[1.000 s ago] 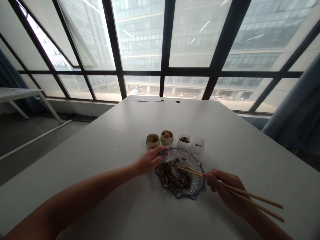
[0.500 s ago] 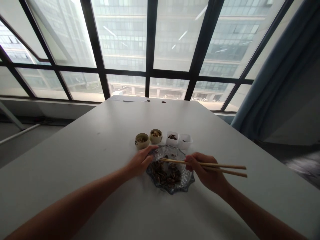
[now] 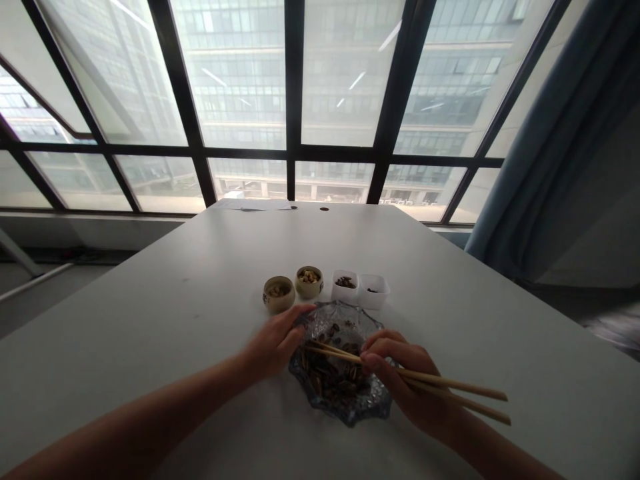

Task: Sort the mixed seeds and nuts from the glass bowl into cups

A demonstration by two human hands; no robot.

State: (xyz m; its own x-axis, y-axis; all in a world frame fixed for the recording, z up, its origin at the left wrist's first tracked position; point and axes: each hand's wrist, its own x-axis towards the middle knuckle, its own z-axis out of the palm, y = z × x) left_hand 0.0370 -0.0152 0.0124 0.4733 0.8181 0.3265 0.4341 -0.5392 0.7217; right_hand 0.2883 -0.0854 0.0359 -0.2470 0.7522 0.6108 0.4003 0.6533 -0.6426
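Observation:
My left hand (image 3: 275, 340) grips the left rim of a scalloped clear glass bowl (image 3: 377, 403), thumb on the near side and fingers along the far edge. Dark brown elongated pieces (image 3: 325, 383), perhaps nuts or seeds, are heaped in the bowl's near half, with a few scattered farther back. My right hand (image 3: 407, 373) is closed on a pair of wooden chopsticks (image 3: 463, 393) above the bowl's right side. Their tips reach down among the pieces at the left of the bowl. Whether anything is pinched between the tips cannot be made out.
Just behind the bowl stand a round beige pot (image 3: 279, 295), a second beige pot (image 3: 309, 282) with pale pieces, a white square cup (image 3: 345, 287) with dark pieces, and another white cup (image 3: 377, 293) with a little inside. Papers (image 3: 255, 205) lie at the white table's far edge, by the windows.
My right hand has come lower and nearer, and the chopstick tips have moved left and down into the pieces. My left hand stays on the rim. The view has shifted slightly.

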